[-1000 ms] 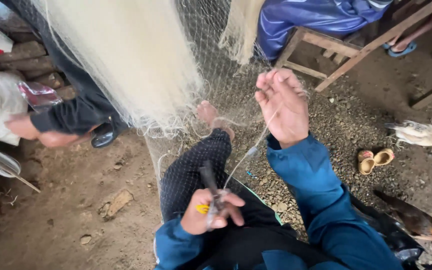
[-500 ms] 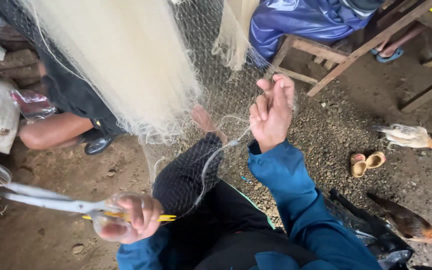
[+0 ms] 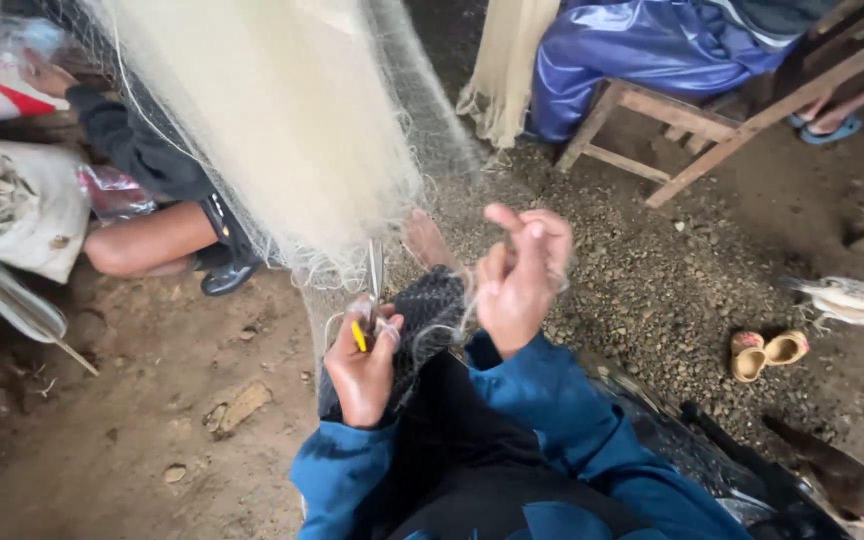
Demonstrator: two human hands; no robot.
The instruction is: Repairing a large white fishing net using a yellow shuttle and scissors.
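Head view: a pale fishing net (image 3: 282, 130) hangs just above both hands, its frayed lower edge touching the netting needle (image 3: 374, 285) — a slim grey tool held upright in the closed left hand (image 3: 362, 365), beside a yellow piece at the fingers. The right hand (image 3: 517, 280), just beside it, pinches thin strands between curled fingertips. Beyond that hand lie gravel ground (image 3: 652, 290), a pair of small sandals (image 3: 767, 352) and a wooden stool (image 3: 672, 130).

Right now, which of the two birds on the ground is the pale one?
The pale bird stands at the right edge, above the small shoes; the dark bird is in the bottom corner.
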